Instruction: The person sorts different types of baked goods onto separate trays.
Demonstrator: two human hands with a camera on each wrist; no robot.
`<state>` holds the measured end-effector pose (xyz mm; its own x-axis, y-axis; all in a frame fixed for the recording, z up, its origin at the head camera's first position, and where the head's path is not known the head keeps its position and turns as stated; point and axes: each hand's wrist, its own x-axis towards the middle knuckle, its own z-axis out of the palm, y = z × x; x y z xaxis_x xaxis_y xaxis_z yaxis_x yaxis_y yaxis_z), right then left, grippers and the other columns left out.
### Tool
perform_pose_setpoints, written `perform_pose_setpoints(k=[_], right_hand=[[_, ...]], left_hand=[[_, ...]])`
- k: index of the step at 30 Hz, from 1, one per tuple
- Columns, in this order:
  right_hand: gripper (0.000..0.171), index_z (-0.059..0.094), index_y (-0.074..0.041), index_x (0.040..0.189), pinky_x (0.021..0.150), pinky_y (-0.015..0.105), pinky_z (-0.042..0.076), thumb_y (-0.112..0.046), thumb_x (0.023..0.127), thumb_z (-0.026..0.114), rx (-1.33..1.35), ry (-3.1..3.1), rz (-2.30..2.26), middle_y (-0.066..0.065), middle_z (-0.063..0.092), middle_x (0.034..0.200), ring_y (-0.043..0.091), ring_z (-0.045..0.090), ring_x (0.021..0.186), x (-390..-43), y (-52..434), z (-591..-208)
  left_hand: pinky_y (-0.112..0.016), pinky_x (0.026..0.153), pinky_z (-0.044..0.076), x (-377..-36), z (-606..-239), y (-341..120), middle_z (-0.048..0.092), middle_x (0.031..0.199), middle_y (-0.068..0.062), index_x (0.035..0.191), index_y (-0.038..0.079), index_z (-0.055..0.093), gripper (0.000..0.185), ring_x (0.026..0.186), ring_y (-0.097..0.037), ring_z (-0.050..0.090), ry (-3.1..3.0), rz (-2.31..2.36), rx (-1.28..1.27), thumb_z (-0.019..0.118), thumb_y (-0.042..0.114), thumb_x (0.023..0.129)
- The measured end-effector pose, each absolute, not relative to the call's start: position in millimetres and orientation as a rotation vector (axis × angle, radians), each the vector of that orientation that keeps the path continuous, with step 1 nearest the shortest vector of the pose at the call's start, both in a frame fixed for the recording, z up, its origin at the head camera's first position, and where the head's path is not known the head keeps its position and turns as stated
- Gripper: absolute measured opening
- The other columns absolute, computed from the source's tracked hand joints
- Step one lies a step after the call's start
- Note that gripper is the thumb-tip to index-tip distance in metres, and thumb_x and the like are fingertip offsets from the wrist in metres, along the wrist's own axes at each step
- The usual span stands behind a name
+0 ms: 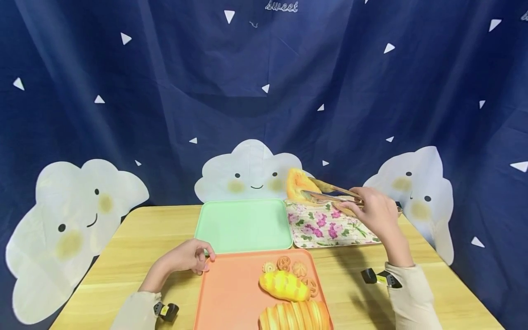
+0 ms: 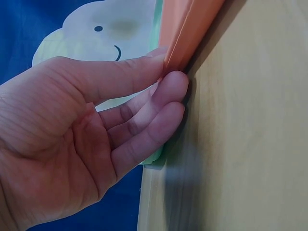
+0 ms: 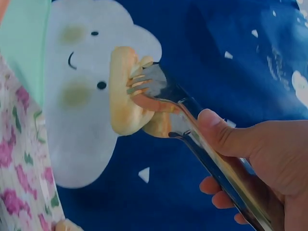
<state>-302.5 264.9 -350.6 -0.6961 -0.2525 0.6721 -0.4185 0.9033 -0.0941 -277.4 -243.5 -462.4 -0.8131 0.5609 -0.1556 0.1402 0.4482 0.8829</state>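
The right hand (image 1: 373,208) was clenched around the handles of a pair of metal tongs (image 1: 330,192), thumb pressed along the upper arm, and the tongs' forked tips pinched a piece of golden bread (image 1: 298,183). The bread sat at the far end of the tongs, well out from the grip itself, held up in the air above the back corner of a flowered tray (image 1: 330,227) and in front of the blue curtain (image 1: 264,91) with its white cloud faces. In the right wrist view the tongs (image 3: 192,125) bit into the bread's (image 3: 122,91) edge, so that the piece hung tilted from the tips while the right hand (image 3: 260,163) stayed behind on the handles. The left hand (image 1: 187,257) rested on the wooden surface (image 1: 136,256) and pinched the near left corner of an orange tray (image 1: 231,293); in the left wrist view the left hand's (image 2: 82,139) thumb lay on top of that tray's (image 2: 185,33) rim and its fingers curled beneath it. On the orange tray lay a yellow roll (image 1: 283,285), a ridged loaf (image 1: 294,316) and a few small cookies (image 1: 284,264). A green tray (image 1: 243,224) sat behind it, beside the flowered one.
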Motion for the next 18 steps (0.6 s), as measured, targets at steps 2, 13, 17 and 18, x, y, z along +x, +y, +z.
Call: perform_pose_setpoints(k=[2,13,17,18], right_hand=[[0.043,0.073,-0.002,0.108,0.049,0.031,0.039,-0.03,0.079,0.086,0.463,-2.404,0.31,0.014,0.074,0.087,0.023,0.061,0.064,-305.5,269.9,-352.4],[0.043,0.073,-0.003,0.104,0.045,0.032,0.036,-0.037,0.081,0.084,0.357,-2.566,0.256,0.011,0.069,0.08,0.024,0.061,0.065,-324.3,290.9,-366.3],[0.041,0.073,-0.004,0.101,0.045,0.033,0.034,-0.039,0.081,0.083,0.329,-2.616,0.226,0.011,0.068,0.08,0.024,0.057,0.061,-330.3,297.3,-373.7],[0.041,0.072,-0.004,0.101,0.045,0.033,0.034,-0.039,0.081,0.083,0.321,-2.623,0.217,0.012,0.068,0.08,0.024,0.056,0.061,-331.4,299.1,-375.3]], left_hand=[[-0.028,0.058,0.053,-277.5,-462.2,-243.4,0.066,0.067,-0.02,0.102,-0.007,0.066,0.023,0.06,-0.015,0.058,2.27,1.334,0.589,0.062,-0.016,0.081],[-0.028,0.058,0.053,-280.0,-465.2,-245.5,0.063,0.064,-0.007,0.101,-0.007,0.066,0.024,0.059,-0.013,0.057,2.273,1.325,0.587,0.06,-0.017,0.08],[-0.027,0.058,0.053,-279.5,-465.6,-244.1,0.062,0.064,-0.008,0.101,-0.006,0.066,0.023,0.059,-0.014,0.057,2.268,1.334,0.577,0.062,-0.016,0.081],[-0.027,0.058,0.053,-279.7,-465.6,-243.6,0.062,0.064,-0.008,0.101,-0.006,0.066,0.022,0.059,-0.015,0.057,2.268,1.335,0.576,0.063,-0.016,0.081]])
